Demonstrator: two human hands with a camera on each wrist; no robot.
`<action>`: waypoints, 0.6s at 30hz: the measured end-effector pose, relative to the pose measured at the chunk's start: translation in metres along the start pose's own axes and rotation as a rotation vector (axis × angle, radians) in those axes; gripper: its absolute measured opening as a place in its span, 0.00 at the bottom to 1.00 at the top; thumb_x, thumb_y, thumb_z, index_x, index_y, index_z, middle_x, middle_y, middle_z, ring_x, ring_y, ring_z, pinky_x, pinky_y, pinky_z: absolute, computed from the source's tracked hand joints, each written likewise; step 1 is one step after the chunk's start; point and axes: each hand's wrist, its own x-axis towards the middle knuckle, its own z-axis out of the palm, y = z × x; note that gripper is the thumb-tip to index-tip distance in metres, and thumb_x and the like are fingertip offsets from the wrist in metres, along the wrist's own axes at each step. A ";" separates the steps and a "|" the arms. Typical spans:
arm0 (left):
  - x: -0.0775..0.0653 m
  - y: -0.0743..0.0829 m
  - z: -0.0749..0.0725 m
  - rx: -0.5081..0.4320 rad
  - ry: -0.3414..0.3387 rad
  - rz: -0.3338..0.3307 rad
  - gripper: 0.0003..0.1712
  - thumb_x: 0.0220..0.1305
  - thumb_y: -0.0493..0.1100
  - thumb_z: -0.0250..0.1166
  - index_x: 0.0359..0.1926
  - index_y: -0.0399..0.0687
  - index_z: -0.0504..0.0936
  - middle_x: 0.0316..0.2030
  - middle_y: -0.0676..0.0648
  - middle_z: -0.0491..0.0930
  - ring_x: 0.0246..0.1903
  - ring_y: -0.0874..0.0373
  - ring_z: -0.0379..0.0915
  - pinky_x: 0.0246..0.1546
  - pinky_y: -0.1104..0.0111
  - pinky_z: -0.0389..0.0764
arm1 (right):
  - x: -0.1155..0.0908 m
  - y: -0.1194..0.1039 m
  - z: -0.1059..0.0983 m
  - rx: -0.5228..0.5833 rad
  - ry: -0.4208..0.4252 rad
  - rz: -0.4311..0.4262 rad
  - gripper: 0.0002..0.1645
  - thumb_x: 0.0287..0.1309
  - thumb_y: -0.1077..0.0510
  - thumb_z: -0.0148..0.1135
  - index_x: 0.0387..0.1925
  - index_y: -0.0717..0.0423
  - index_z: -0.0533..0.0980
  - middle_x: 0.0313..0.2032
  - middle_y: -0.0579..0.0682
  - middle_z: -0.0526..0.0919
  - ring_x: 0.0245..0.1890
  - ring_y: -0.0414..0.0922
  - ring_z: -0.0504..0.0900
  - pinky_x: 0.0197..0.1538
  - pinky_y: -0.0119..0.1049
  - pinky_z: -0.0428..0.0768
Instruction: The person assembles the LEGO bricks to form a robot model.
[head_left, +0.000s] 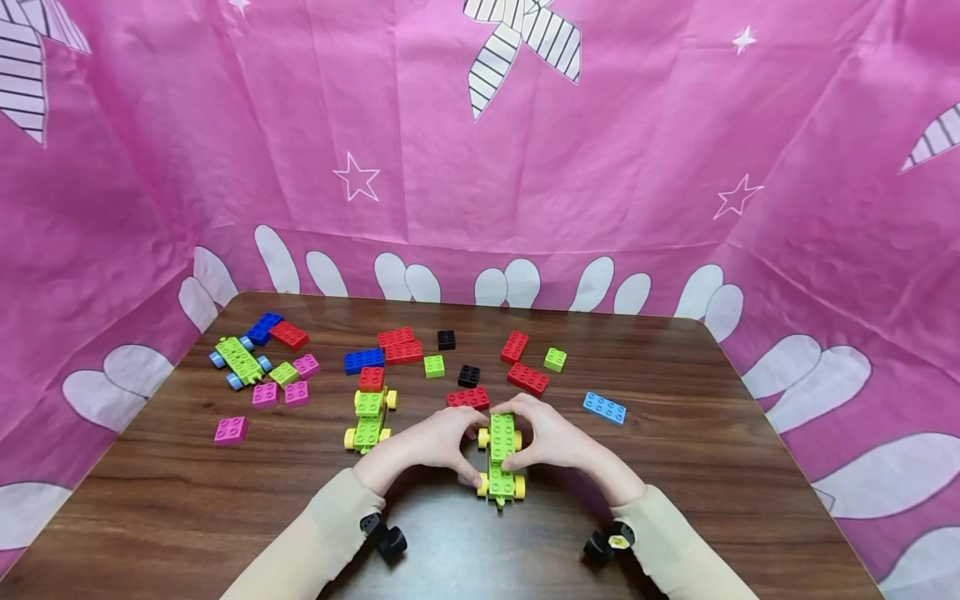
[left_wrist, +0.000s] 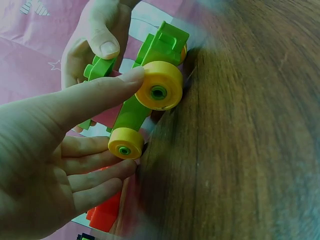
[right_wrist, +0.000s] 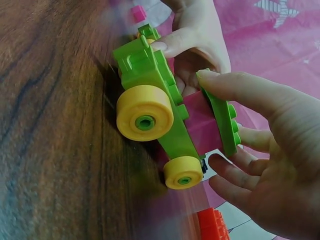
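Note:
A green toy car base point(left_wrist: 131, 116) with yellow wheels point(right_wrist: 145, 113) stands on the table between both hands. It carries a pink brick point(right_wrist: 202, 122), and a long green brick point(right_wrist: 222, 120) lies over that. My left hand point(head_left: 438, 442) holds the car from its left side, thumb on the rear wheel and fingers by the front wheel. From the right, my right hand point(head_left: 551, 433) grips the long green brick, its thumb at the rear end and its fingers curving round the front. A similar yellow-wheeled car point(head_left: 368, 421) stands left of the left hand, with a red brick point(head_left: 371, 379) at its far end.
Just beyond the hands lies a red brick point(head_left: 468, 397). Further red, black and green bricks are scattered behind it. A light blue brick point(head_left: 604, 407) is off to the right. At the left are pink bricks point(head_left: 231, 430) and a blue-wheeled green car base point(head_left: 238, 360).

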 end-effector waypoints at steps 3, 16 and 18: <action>0.000 0.001 0.000 0.002 0.000 0.003 0.47 0.40 0.53 0.80 0.60 0.37 0.72 0.53 0.44 0.76 0.48 0.54 0.75 0.52 0.63 0.75 | -0.001 0.001 0.000 -0.005 0.003 -0.006 0.43 0.42 0.47 0.77 0.60 0.57 0.72 0.51 0.48 0.76 0.49 0.44 0.73 0.54 0.47 0.77; -0.003 0.000 0.000 0.004 -0.002 0.034 0.47 0.41 0.53 0.80 0.60 0.37 0.72 0.53 0.44 0.76 0.47 0.54 0.75 0.52 0.65 0.75 | -0.006 0.021 0.004 0.064 0.005 -0.024 0.50 0.41 0.45 0.78 0.63 0.58 0.66 0.59 0.50 0.73 0.56 0.47 0.75 0.58 0.46 0.75; -0.003 0.000 -0.001 0.008 -0.005 0.040 0.47 0.42 0.54 0.80 0.61 0.37 0.72 0.53 0.45 0.76 0.47 0.55 0.75 0.52 0.65 0.75 | -0.007 0.022 0.004 0.101 0.007 -0.032 0.49 0.42 0.47 0.78 0.63 0.60 0.65 0.59 0.51 0.73 0.55 0.47 0.76 0.57 0.43 0.77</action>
